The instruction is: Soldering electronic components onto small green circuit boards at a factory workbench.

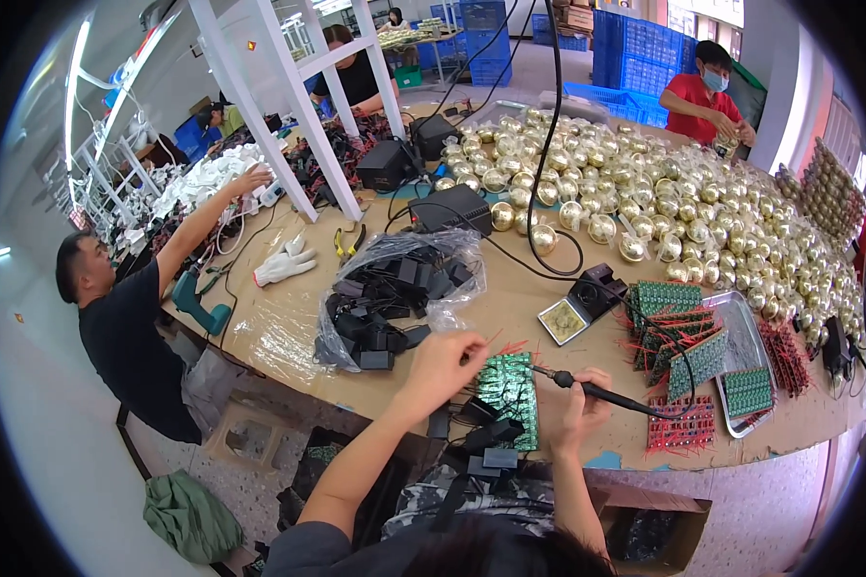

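Observation:
My right hand (579, 413) is closed around a soldering iron (595, 390). The iron's tip points left, over the upper right of a green circuit board panel (512, 392) at the table's near edge. At the panel's upper left, my left hand (445, 369) has its fingers pinched together. Thin red wires show near those fingertips, but what they hold is too small to make out. Several small black boxes (498, 458) with black leads lie across the panel's near left part. Left of the panel sits a clear plastic bag (335, 348) full of similar black boxes.
Behind the iron stands a soldering stand (597, 290) with a cleaning tray (562, 321). Stacked boards (678, 332) and a metal tray (741, 423) lie to the right. Gold balls (635, 192) heap behind. A white glove (285, 263) and green drill (200, 306) lie left; a co-worker (135, 327) reaches across.

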Demonstrator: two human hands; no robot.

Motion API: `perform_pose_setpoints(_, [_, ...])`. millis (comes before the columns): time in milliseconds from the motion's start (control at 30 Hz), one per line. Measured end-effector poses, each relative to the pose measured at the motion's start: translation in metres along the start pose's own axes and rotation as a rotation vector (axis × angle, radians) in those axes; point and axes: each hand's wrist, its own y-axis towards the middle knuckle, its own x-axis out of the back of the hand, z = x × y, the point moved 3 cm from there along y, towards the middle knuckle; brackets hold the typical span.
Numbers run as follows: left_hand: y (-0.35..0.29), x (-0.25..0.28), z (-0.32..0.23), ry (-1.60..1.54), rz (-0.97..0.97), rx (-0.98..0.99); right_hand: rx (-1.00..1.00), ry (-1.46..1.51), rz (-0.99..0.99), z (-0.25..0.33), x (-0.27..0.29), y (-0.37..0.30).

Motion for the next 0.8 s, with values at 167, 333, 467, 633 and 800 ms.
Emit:
perform_pose_setpoints(167, [0.012,0.047,0.023,0.245,-0.404,-0.098,0.011,-0.012,-0.043,-0.001,0.002,0.001])
perform_pose_setpoints(333, [0.027,0.072,0.079,0.585,-0.442,0.031,0.019,-0.016,-0.049,0.0,0.001,0.001])
perform_pose_setpoints(467, [0.03,0.073,0.097,0.448,-0.354,0.131,0.02,-0.007,-0.05,-0.002,0.002,0.0])
perform_pose_setpoints(633, [0.025,0.071,0.1,0.48,-0.376,0.026,0.01,-0.039,-0.026,0.003,0.001,0.001])
perform_pose_setpoints(800, [0.017,0.073,0.08,0.318,-0.427,-0.048,0.016,-0.053,-0.023,0.004,0.001,0.002])
